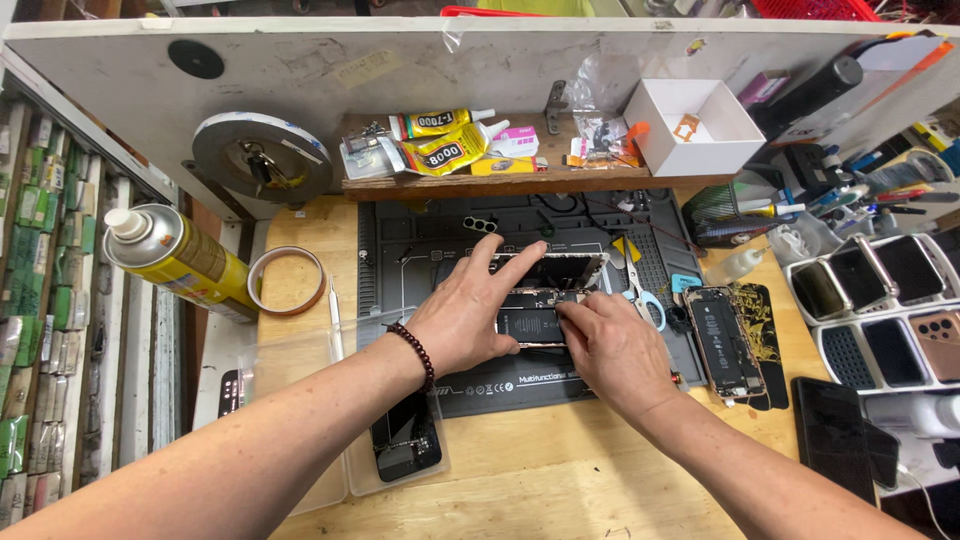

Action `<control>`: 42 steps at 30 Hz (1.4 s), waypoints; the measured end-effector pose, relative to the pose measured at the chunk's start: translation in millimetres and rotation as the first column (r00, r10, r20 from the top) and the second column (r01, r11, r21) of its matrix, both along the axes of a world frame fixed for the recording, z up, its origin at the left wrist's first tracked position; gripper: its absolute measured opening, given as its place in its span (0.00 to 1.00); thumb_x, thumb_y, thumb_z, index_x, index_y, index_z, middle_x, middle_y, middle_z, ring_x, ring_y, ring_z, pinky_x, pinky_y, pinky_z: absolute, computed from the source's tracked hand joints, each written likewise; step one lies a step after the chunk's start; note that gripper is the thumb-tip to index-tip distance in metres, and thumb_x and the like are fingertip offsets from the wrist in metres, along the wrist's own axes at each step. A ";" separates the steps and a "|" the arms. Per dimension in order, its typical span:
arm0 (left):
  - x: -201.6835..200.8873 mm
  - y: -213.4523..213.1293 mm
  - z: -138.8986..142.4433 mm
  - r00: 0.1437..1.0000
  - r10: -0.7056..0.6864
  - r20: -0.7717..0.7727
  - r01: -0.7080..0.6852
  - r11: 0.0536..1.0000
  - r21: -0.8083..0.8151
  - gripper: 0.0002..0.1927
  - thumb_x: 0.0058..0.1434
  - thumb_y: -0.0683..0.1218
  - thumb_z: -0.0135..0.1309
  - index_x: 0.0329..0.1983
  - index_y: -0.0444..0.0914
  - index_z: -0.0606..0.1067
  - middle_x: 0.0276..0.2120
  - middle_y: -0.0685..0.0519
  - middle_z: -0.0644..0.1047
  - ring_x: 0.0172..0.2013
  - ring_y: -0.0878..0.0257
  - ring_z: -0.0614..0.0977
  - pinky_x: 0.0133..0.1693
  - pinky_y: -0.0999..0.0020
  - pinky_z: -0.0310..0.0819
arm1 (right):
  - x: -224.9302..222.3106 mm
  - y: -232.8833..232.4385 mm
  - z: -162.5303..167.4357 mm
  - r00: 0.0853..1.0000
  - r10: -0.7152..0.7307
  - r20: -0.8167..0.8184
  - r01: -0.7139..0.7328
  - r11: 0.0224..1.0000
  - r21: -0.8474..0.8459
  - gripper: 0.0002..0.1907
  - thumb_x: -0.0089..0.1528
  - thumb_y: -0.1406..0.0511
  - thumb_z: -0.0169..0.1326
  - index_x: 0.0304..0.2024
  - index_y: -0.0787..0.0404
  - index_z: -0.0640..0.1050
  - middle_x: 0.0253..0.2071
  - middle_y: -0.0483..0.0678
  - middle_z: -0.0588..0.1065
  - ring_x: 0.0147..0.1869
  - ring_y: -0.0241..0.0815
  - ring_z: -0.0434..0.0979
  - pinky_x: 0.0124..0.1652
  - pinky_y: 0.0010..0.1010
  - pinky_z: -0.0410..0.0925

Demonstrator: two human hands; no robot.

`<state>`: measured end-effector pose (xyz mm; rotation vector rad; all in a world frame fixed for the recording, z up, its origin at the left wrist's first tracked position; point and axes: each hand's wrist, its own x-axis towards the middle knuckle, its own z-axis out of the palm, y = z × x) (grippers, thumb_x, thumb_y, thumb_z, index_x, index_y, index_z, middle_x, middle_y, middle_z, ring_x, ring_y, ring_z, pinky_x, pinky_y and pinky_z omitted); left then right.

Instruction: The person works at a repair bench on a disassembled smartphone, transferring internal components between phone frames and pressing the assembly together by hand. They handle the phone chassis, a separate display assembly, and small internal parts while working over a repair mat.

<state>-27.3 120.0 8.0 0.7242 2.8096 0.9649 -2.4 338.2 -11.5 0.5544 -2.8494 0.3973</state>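
While your hands meet at the middle of the grey work mat (pixel 600 380), the opened phone (pixel 535 322) lies between them, its screen (pixel 555 270) lifted at the far edge. Your left hand (pixel 470 315) steadies that screen with fingers spread; your right hand (pixel 612 345) presses pinched fingertips onto the phone's body. Right of it lie scissors (pixel 640 290) and a second opened phone (pixel 725 342). Bare mat remains near you. Two glue tubes (pixel 440 140) rest on the far shelf (pixel 520 183).
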 end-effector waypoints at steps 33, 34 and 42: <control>-22.2 -13.3 7.8 0.997 -0.076 0.020 0.079 0.986 -0.144 0.62 0.38 0.45 0.73 0.75 0.54 0.51 0.70 0.29 0.52 0.58 0.33 0.73 0.58 0.51 0.72 | -15.9 -10.5 -0.7 0.969 -0.110 0.220 0.157 0.965 -0.209 0.11 0.60 0.64 0.59 0.45 0.56 0.84 0.39 0.51 0.78 0.44 0.51 0.80 0.46 0.40 0.71; -22.7 -13.9 8.2 0.997 -0.079 0.024 0.082 0.987 -0.142 0.63 0.38 0.45 0.73 0.75 0.55 0.51 0.70 0.30 0.52 0.58 0.33 0.73 0.58 0.51 0.72 | -16.5 -11.4 -1.3 0.967 -0.119 0.224 0.165 0.966 -0.201 0.11 0.60 0.64 0.59 0.45 0.56 0.84 0.40 0.51 0.78 0.44 0.51 0.80 0.46 0.40 0.71; -20.1 -12.8 9.8 0.997 -0.063 0.050 0.070 0.987 -0.147 0.63 0.38 0.44 0.73 0.75 0.56 0.50 0.70 0.31 0.52 0.57 0.35 0.74 0.58 0.51 0.71 | -24.8 -11.6 -3.2 0.950 -0.145 0.275 0.218 0.942 -0.256 0.09 0.58 0.65 0.61 0.41 0.60 0.84 0.41 0.52 0.79 0.45 0.52 0.80 0.47 0.40 0.71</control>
